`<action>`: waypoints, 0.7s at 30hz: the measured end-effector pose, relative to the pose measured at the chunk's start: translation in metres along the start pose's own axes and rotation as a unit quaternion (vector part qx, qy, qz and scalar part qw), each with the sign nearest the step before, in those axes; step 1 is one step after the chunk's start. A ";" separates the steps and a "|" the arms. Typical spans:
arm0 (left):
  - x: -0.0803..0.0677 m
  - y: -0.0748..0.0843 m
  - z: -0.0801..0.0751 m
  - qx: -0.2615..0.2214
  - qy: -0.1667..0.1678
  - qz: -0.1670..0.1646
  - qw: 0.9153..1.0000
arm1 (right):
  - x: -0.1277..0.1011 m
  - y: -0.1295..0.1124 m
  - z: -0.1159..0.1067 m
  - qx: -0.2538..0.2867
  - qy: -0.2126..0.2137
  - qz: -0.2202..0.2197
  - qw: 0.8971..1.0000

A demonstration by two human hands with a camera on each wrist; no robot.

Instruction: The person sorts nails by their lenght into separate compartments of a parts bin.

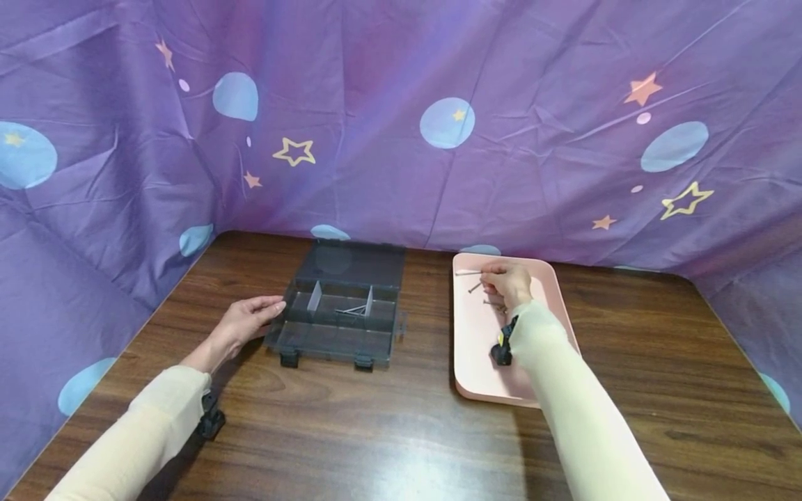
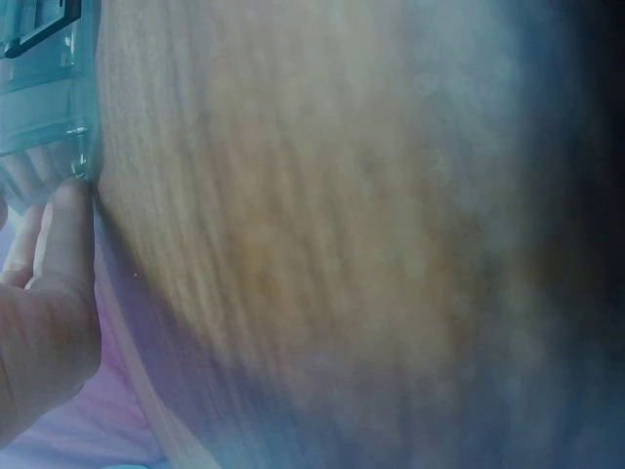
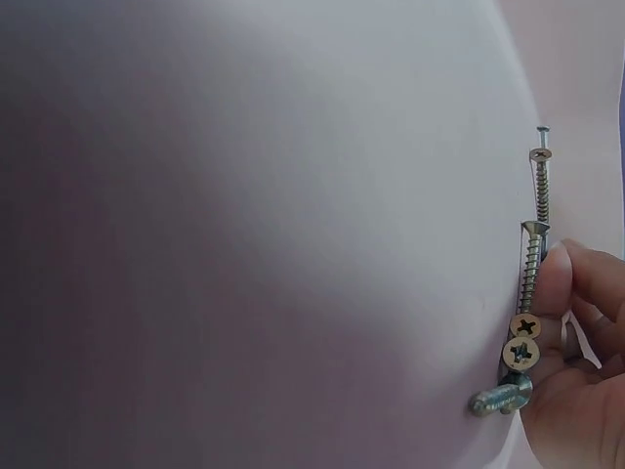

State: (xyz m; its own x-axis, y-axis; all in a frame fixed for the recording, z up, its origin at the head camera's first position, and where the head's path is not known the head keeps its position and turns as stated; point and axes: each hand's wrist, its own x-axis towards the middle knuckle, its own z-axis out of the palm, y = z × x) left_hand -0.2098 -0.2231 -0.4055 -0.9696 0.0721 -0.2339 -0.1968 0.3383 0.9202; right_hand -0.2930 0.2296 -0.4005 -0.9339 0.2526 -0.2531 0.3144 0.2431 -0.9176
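Observation:
My left hand touches the left side of a dark see-through plastic organizer box, its fingers fairly straight. The box's lid is folded back. Several thin silver nails lie in a middle compartment between light dividers. In the left wrist view the fingers meet a corner of the box. Over the far part of a pink tray, my right hand pinches what looks like a nail. Several screws lie beside its fingertips, and a thicker bolt is nearer the palm.
Both objects stand on a dark wood-grain table, with bare tabletop between the box and the tray. A purple curtain with stars and planets hangs behind and at both sides. Two black latches project from the box's front.

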 end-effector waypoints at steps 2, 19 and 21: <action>0.000 0.001 0.000 0.002 -0.001 -0.003 1.000 | 0.000 -0.001 -0.001 -0.005 0.001 0.000 1.000; 0.000 0.000 0.000 -0.011 -0.003 0.001 1.000 | 0.000 -0.001 -0.001 -0.008 -0.001 -0.004 1.000; 0.000 0.000 0.000 -0.012 -0.003 0.003 1.000 | -0.001 0.000 -0.001 -0.003 -0.002 -0.002 1.000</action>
State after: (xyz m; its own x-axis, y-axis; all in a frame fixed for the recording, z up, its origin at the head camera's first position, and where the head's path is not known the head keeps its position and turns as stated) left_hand -0.2096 -0.2233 -0.4058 -0.9699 0.0789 -0.2305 -0.1950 0.3157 0.9286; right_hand -0.2922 0.2301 -0.4000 -0.9362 0.2472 -0.2500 0.3108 0.2494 -0.9172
